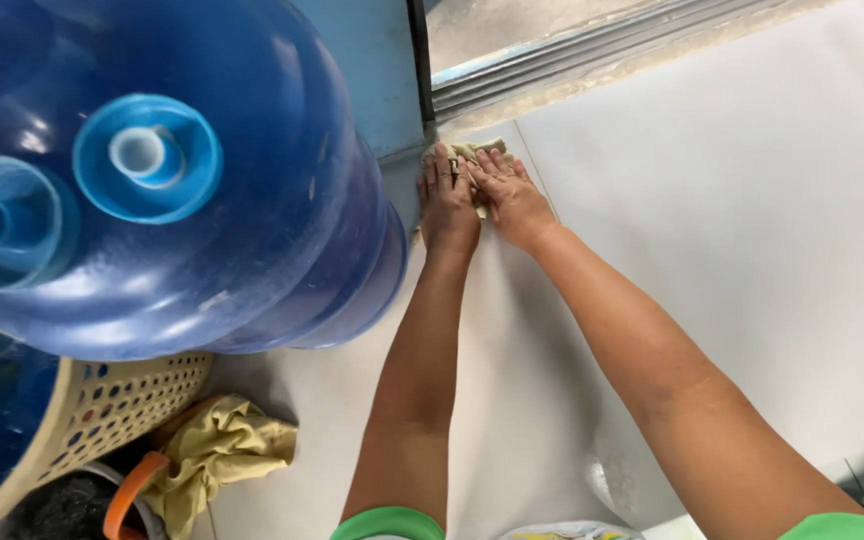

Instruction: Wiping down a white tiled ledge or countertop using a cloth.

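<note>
Both your left hand point(449, 205) and right hand point(508, 198) press flat, fingers spread, on a beige rag point(472, 153) in the floor corner beside the blue water jug point(252, 200), seemingly wiping; keep palms down.

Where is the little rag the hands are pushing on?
In the head view, the rag lies on the white floor near the top centre, pressed under the left hand and right hand, just right of the big blue water jug, by the door track.
</note>
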